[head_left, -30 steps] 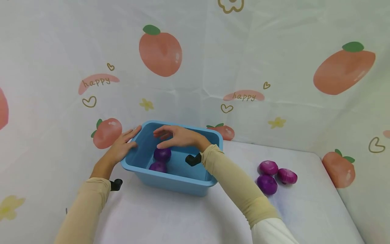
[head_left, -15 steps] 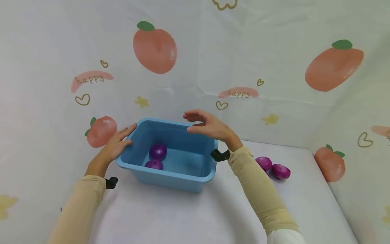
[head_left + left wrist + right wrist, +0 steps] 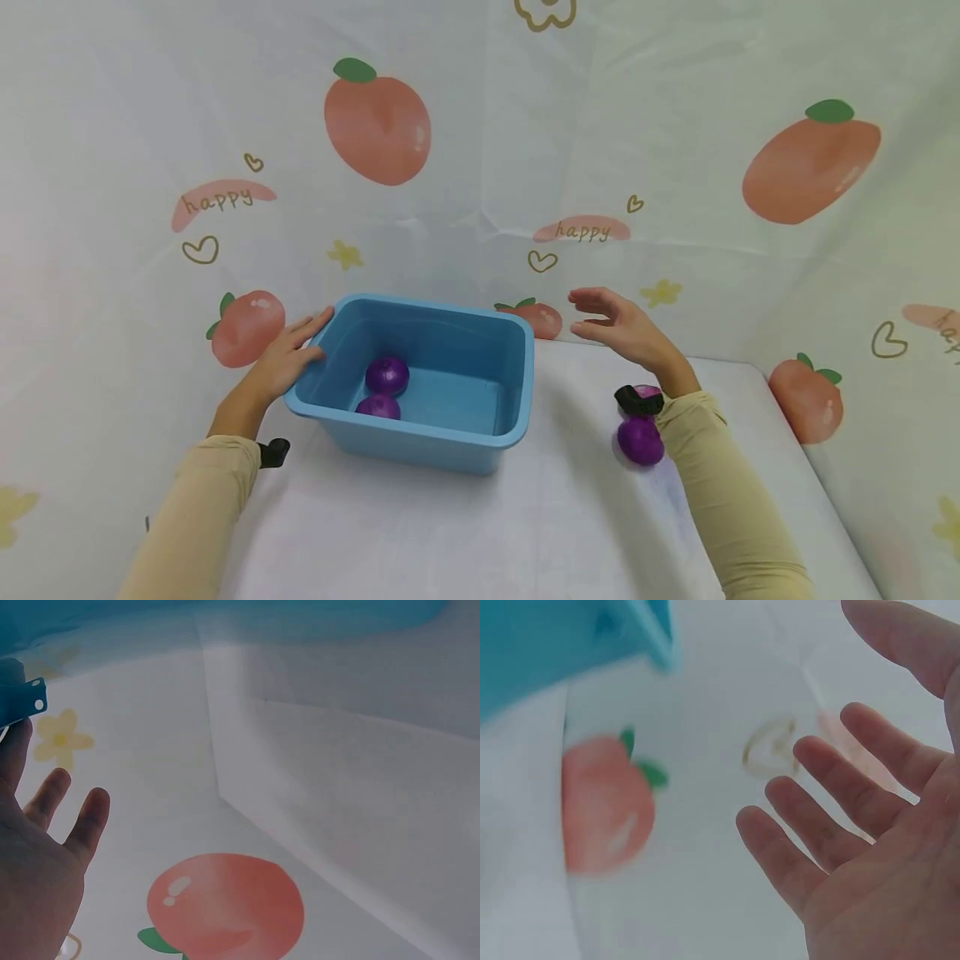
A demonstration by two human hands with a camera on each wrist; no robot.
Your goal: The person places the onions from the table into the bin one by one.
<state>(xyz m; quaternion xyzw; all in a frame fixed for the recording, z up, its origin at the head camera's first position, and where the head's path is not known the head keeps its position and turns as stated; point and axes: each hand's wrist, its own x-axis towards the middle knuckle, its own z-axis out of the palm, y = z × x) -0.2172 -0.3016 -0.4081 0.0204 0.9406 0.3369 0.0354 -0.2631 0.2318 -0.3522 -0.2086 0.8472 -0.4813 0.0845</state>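
A light-blue plastic bin [image 3: 420,450] stands on the white table, with two red onions inside, one onion [image 3: 387,376] behind the other onion [image 3: 378,407]. My left hand [image 3: 283,364] rests on its left rim, fingers straight and thumb over the edge. In the left wrist view that hand's [image 3: 41,855] fingers are spread below the blue plastic. My right hand [image 3: 621,329] hovers right of the bin, holding nothing. The right wrist view shows its palm [image 3: 885,892] bare. Beneath that wrist lies a red onion [image 3: 641,442]; another onion [image 3: 647,390] is mostly hidden by the wrist's black mount.
A white cloth backdrop [image 3: 450,167] printed with peaches, hearts and flowers rises right behind the bin. The white table [image 3: 450,533] extends in front of the bin and to the right, where it meets the side cloth [image 3: 915,442].
My right hand has moved out of the bin to the right, past its rim, and now hangs over the onions' side of the table. My left hand stays on the rim.
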